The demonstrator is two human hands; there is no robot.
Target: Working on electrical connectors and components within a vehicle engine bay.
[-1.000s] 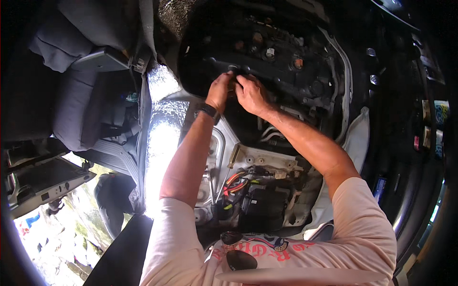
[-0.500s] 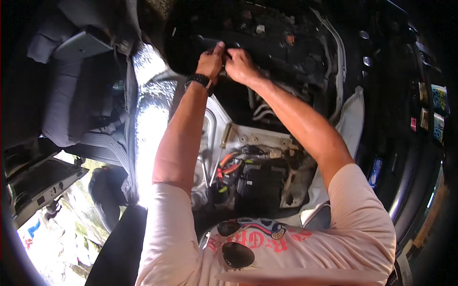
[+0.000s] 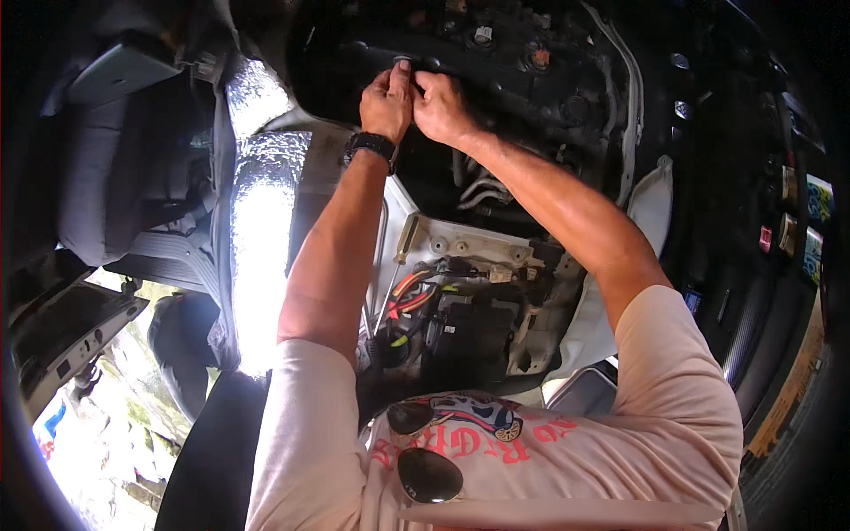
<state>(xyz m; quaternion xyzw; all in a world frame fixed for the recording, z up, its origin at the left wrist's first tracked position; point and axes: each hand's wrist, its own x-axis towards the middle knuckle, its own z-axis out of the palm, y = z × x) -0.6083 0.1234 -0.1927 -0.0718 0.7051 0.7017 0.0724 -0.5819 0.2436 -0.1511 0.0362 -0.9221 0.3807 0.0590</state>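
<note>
A vehicle's engine bay lies open under a tipped-up cab floor, with a grey seat (image 3: 115, 177) off to the left and a strip of silvery heat shield (image 3: 261, 221) catching hard sunlight. Both hands meet at the top of the dark engine cover (image 3: 496, 62). The left hand (image 3: 387, 102), with a black watch (image 3: 370, 144) on its wrist, is curled, thumb and forefinger pinched on a small fitting (image 3: 405, 62) at the cover's near edge. The right hand (image 3: 440, 106) is closed beside it, touching the left, its fingertips on the same spot. The fitting looks like a small cap or connector, though it is too dark and too small to be sure.

Judged from its size, the part should be light and stiff, probably greasy and so slippery; it is best taken between fingertips at its rim, with the other hand steadying the cover beside it.

Nearer the body, orange cables (image 3: 409, 288) run into a black box (image 3: 469, 341) on a pale bracket (image 3: 478, 243). Sunglasses (image 3: 429, 473) hang from the shirt collar.
</note>
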